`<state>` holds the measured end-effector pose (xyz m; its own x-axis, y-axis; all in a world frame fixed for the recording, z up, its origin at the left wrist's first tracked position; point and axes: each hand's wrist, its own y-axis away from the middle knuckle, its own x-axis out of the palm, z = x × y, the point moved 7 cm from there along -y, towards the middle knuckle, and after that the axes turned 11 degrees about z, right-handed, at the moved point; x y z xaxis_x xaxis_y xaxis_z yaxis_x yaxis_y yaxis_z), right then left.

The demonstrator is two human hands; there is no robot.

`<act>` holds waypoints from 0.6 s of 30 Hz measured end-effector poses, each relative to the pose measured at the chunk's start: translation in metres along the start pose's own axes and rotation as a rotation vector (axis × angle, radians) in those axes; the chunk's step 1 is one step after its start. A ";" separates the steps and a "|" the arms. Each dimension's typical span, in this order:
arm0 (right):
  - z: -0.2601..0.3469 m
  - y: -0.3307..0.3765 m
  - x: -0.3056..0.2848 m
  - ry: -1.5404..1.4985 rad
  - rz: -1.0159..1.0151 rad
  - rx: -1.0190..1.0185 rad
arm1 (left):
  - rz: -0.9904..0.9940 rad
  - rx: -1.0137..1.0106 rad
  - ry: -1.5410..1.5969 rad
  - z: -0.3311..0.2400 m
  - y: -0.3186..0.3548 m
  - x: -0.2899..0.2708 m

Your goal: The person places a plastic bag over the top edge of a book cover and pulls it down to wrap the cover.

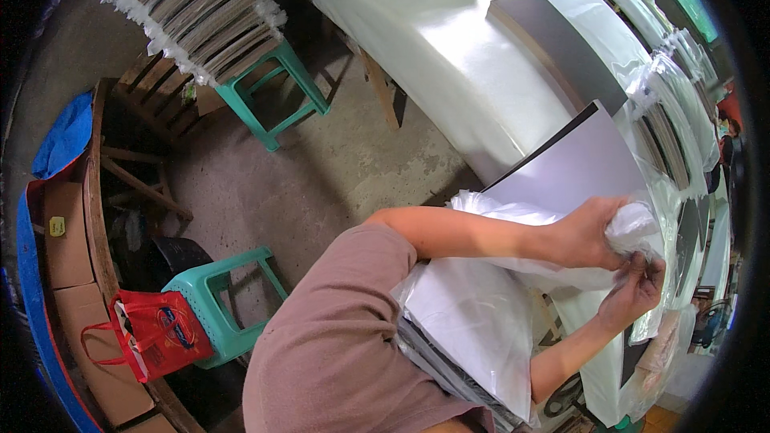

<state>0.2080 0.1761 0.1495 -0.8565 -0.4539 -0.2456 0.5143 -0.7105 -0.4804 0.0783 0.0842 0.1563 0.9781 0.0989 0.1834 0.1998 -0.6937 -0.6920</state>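
Observation:
My left hand (592, 231) is closed around a bunched, translucent plastic bag (634, 226), and a wad of it bulges past the fingers. Just below, my right hand (636, 289) pinches the same plastic, its fingertips close to the left hand's. Loose plastic trails under my left forearm. Beyond the hands, a sheet (589, 156) with a pale face and a dark edge stands tilted on the covered table. Beneath my arms lies a plastic-wrapped stack (469, 313) with a white top and dark layers at its side.
A dark-topped stack of boards (553, 40) lies on the plastic-covered table (417, 48). Plastic-wrapped stacks (188, 12) rest above a green stool (273, 96). Another green stool (228, 305) stands at left beside a red bag (160, 333). Cardboard boxes (84, 321) line the left side.

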 end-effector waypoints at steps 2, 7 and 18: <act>-0.011 0.001 -0.013 0.010 0.011 0.030 | 0.028 -0.020 0.026 0.000 0.000 0.003; 0.004 -0.002 0.002 -0.033 -0.018 -0.128 | -0.006 0.045 0.040 0.005 -0.001 0.001; 0.001 -0.004 -0.007 -0.076 -0.007 -0.084 | -0.030 -0.017 0.138 0.008 -0.001 0.000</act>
<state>0.2118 0.1813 0.1544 -0.8526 -0.4909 -0.1790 0.5002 -0.6675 -0.5516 0.0790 0.0903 0.1517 0.9541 0.0214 0.2987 0.2265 -0.7039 -0.6732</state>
